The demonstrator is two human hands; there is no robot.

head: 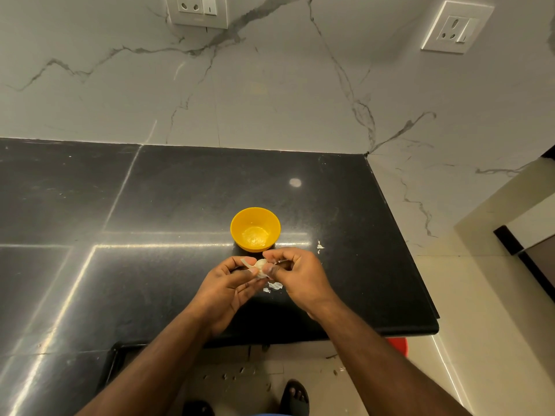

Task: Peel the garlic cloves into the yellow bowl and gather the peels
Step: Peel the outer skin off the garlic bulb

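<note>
A small yellow bowl (255, 229) stands on the black countertop (150, 205), just beyond my hands. My left hand (231, 283) holds a white garlic piece (260, 268) between its fingertips, with a curl of peel sticking up by the thumb. My right hand (295, 274) pinches the same garlic from the right side. Loose white peels (274, 286) lie on the counter under my hands. Another scrap of peel (320, 246) lies to the right of the bowl. The bowl's inside looks bare and shiny.
The counter ends at a marble wall (270, 85) behind and a front edge (330, 334) near my wrists. Two wall sockets (196, 9) sit high up. A red object (398, 345) shows below the counter's right corner. My sandalled foot (295, 396) is on the floor.
</note>
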